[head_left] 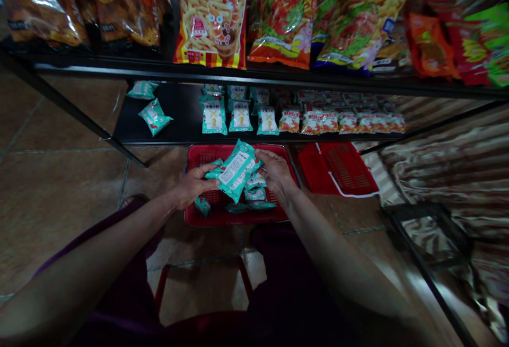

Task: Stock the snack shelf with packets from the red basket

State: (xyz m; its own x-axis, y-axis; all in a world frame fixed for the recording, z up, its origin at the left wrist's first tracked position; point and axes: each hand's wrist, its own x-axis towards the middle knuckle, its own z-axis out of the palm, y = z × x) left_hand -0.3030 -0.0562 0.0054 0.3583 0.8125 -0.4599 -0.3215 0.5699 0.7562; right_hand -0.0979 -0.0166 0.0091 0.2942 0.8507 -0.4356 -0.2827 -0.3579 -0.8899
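Note:
A teal snack packet (234,171), its white label facing up, is held over the red basket (191,219). My left hand (194,184) grips its left end between thumb and fingers. At its right end is my right hand (274,169), fingers curled against the packets; exactly which one they hold is partly hidden. Several more teal packets (255,193) lie in the basket beneath. On the black lower shelf (178,124), teal packets (214,116) stand in rows, and two loose ones (154,116) lie at the left.
White-and-orange packets (312,120) line the lower shelf's right part. Large snack bags (212,16) fill the upper shelf, whose black front edge (222,74) crosses above the hands. A second red basket (338,169) sits right, near a striped curtain (445,151) and black frame (421,257).

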